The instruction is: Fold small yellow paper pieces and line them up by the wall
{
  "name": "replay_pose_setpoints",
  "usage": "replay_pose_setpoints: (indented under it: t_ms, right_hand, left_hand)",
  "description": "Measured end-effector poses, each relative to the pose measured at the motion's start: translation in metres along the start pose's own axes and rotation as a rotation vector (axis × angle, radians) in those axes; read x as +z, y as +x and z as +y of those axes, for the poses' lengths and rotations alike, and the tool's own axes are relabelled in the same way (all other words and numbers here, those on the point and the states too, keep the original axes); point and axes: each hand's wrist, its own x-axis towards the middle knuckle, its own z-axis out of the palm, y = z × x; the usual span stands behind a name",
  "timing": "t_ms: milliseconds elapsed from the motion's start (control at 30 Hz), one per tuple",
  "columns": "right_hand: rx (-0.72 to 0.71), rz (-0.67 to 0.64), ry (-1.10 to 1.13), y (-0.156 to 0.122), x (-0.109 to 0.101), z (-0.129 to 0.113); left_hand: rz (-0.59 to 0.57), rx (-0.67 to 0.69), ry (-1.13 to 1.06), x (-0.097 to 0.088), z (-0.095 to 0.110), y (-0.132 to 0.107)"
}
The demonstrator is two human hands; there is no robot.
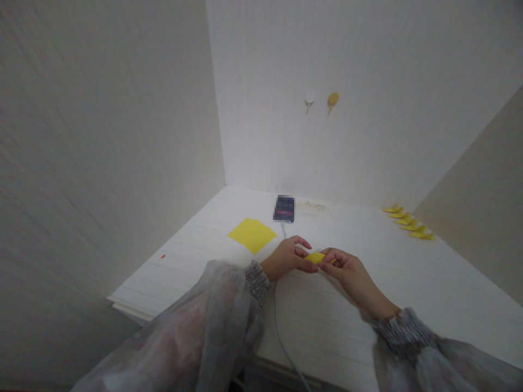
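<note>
A small folded piece of yellow paper (315,257) is pinched between both of my hands just above the white table (408,283). My left hand (286,258) grips its left end with thumb and fingers closed. My right hand (347,269) holds its right end, fingers curled around it. Both wrists rest on or near the tabletop, in sheer grey sleeves.
A stack of flat yellow paper squares (252,234) lies left of my hands. A phone (284,209) with a cable (281,332) running toward me sits behind them. Several folded yellow pieces (408,222) line the far right edge. Two hooks (322,100) hang on the wall.
</note>
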Motion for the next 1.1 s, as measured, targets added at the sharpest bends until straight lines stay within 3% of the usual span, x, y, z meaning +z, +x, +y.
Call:
replay_pose_setpoints:
  t_ms: [400,767,1100]
  right_hand:
    - [0.138,0.074,0.144,-0.0005,-0.0013,-0.0074]
    - [0.126,0.038,0.178,0.0005,-0.0040,0.0008]
    - [0.215,0.071,0.269,-0.0016,-0.0004,-0.0024]
  left_hand:
    - [0.086,0.038,-0.043,-0.0022,-0.0010,0.0030]
    - [0.094,-0.023,-0.052,0.0020,-0.0001,0.0011]
    - [0.082,-0.012,-0.029,-0.0003,-0.0016,0.0032]
